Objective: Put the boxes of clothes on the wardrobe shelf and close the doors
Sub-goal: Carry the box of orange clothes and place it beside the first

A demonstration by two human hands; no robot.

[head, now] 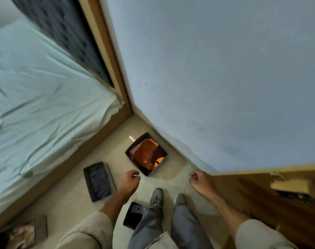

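Observation:
Several dark fabric boxes of clothes stand on the pale floor. One with orange and red clothes [147,154] sits by the wall. A long one with dark clothes [99,180] lies to its left. A third dark box [132,217] is partly hidden behind my left leg. A fourth with pale pink cloth [25,234] is at the bottom left. My left hand [130,180] and my right hand [200,180] hang in the air above the floor, both curled into loose fists with nothing in them. The wooden wardrobe [279,191] is at the right edge.
A bed with a wrinkled pale green sheet [39,97] and a wooden frame fills the left. Its dark padded headboard [66,38] runs up the wall corner. A plain pale wall [216,69] is ahead. My shoes [156,196] stand on the floor between the boxes.

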